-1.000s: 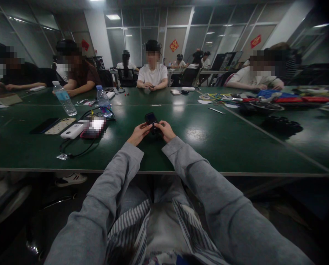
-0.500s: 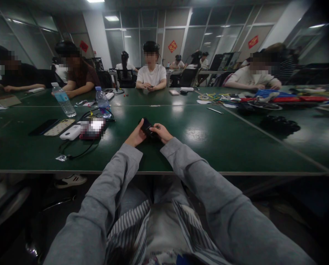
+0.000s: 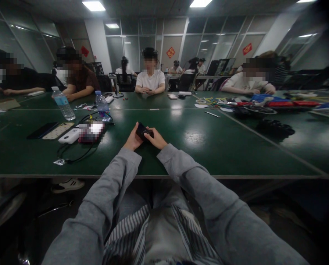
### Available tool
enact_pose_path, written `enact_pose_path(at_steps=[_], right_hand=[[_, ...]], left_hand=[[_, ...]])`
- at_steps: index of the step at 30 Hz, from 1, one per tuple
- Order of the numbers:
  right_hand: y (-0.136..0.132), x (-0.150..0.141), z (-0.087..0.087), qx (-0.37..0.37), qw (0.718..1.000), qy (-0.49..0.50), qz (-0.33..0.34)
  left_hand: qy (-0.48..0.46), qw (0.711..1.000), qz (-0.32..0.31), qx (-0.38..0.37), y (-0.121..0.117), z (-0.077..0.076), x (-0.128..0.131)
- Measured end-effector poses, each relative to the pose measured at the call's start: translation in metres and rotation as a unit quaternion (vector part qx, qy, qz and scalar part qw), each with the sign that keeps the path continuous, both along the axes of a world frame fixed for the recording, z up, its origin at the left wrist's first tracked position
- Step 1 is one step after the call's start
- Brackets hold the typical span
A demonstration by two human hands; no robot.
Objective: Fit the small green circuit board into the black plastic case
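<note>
Between my two hands is a small black box-like object [image 3: 143, 131] with faint light marks on its face; its exact kind I cannot make out. My left hand [image 3: 132, 140] grips its left side, the thumb along the edge. Closed on the right side is my right hand [image 3: 156, 138], its thumb lying over the top face. The fingers beneath the object are mostly hidden. Both hands are low over the green table [image 3: 181, 158], near its front edge.
Left of my hands lie two phones [image 3: 58, 130], a white power bank [image 3: 68, 135], cables and two water bottles [image 3: 63, 103]. A pen [image 3: 212, 114], tangled cables [image 3: 214, 101] and a black bundle [image 3: 275, 127] are to the right. Several people sit across the table.
The view has tilted up slightly, so the scene sits lower. Both hands keep hold of the black object, which has turned a little, and the right thumb has shifted on its face.
</note>
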State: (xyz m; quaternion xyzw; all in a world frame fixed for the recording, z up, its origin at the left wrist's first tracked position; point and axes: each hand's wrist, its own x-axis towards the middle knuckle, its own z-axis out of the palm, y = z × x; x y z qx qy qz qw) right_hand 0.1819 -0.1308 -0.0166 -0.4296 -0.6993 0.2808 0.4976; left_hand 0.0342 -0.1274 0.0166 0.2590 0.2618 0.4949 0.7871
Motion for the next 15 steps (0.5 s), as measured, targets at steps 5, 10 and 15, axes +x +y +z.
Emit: enact_pose_path(at_steps=[5, 10, 15], right_hand=[[-0.005, -0.002, -0.004, 0.116, 0.987, -0.111, -0.026], [-0.008, -0.003, 0.003, 0.15, 0.976, -0.148, -0.055], [-0.009, 0.011, 0.023, 0.265, 0.935, -0.097, -0.215]], left_hand=[[-0.006, 0.999, 0.026, -0.032, 0.002, 0.002, 0.002], [-0.015, 1.0, 0.008, -0.023, 0.002, 0.002, -0.001], [-0.045, 0.998, 0.028, -0.043, 0.005, -0.001, -0.005]])
